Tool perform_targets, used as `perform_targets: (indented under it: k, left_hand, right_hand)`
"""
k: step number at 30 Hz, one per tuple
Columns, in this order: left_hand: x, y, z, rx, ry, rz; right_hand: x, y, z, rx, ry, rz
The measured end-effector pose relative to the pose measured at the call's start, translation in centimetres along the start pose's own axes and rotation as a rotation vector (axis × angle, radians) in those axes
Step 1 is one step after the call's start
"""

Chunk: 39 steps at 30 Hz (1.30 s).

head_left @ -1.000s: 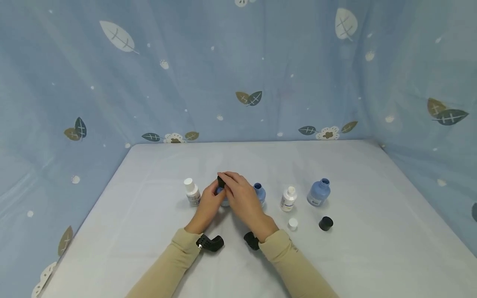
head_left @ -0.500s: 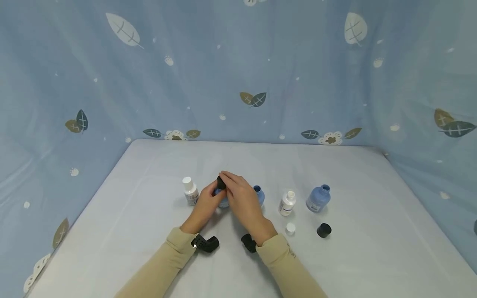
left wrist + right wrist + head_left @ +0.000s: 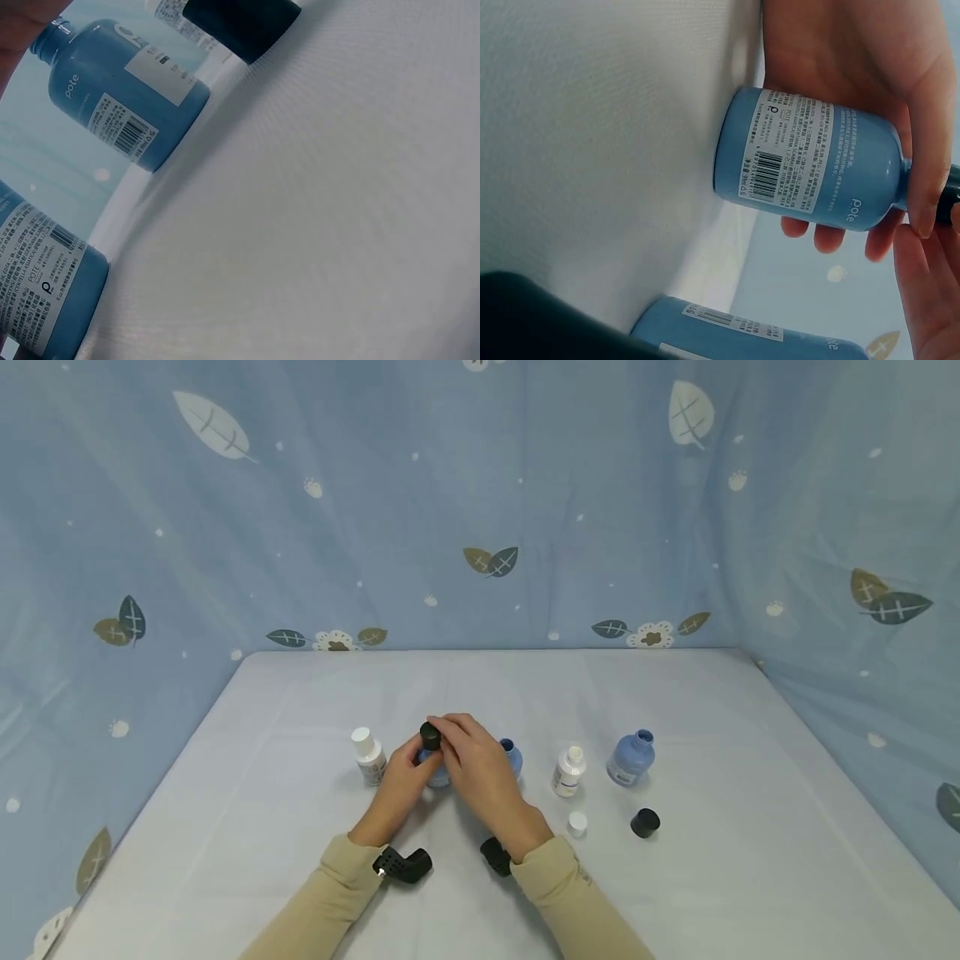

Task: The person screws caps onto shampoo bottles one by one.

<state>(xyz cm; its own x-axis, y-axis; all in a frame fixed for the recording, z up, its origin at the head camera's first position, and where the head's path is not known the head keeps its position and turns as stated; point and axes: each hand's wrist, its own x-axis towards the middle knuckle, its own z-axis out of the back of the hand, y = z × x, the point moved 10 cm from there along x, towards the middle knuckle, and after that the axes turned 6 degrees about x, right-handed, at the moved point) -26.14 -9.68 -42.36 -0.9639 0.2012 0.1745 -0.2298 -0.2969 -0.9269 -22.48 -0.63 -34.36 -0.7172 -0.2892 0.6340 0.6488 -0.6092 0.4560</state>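
Both closed: left grip (image 3: 401,782) holds blue bottle (image 3: 810,161), right grip (image 3: 478,768) pinches black cap (image 3: 430,737).

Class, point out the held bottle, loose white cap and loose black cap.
Held bottle (image 3: 802,159): right wrist view, its label.
Loose white cap (image 3: 577,824): head view, its middle.
Loose black cap (image 3: 645,823): head view, its middle.

Blue bottle (image 3: 847,166) with white label (image 3: 784,154), black cap (image 3: 431,736), beige sleeves (image 3: 309,906), leaf-patterned blue cloth (image 3: 420,510), white tabletop (image 3: 720,735)

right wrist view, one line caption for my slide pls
A left hand holds a labelled blue bottle while the right hand touches its black cap; another blue bottle stands alongside.
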Motion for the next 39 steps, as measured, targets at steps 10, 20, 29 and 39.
perform_targets:
  k: [10, 20, 29, 39]
  left_hand:
    - [0.4, 2.4, -0.1, -0.012, -0.012, 0.015]
    - [-0.6, 3.2, -0.3, -0.001, 0.005, 0.011]
    - [0.2, 2.3, -0.2, 0.008, 0.01, -0.044]
    - [0.4, 1.5, -0.1, 0.044, -0.004, -0.017]
  right_hand:
    - [-0.5, 0.1, -0.5, 0.002, 0.007, -0.006]
    - [-1.5, 0.6, -0.9, 0.012, -0.02, -0.006]
    - [-0.8, 0.5, -0.8, 0.015, -0.013, 0.021]
    - [-0.7, 0.2, -1.0, 0.074, 0.046, 0.077]
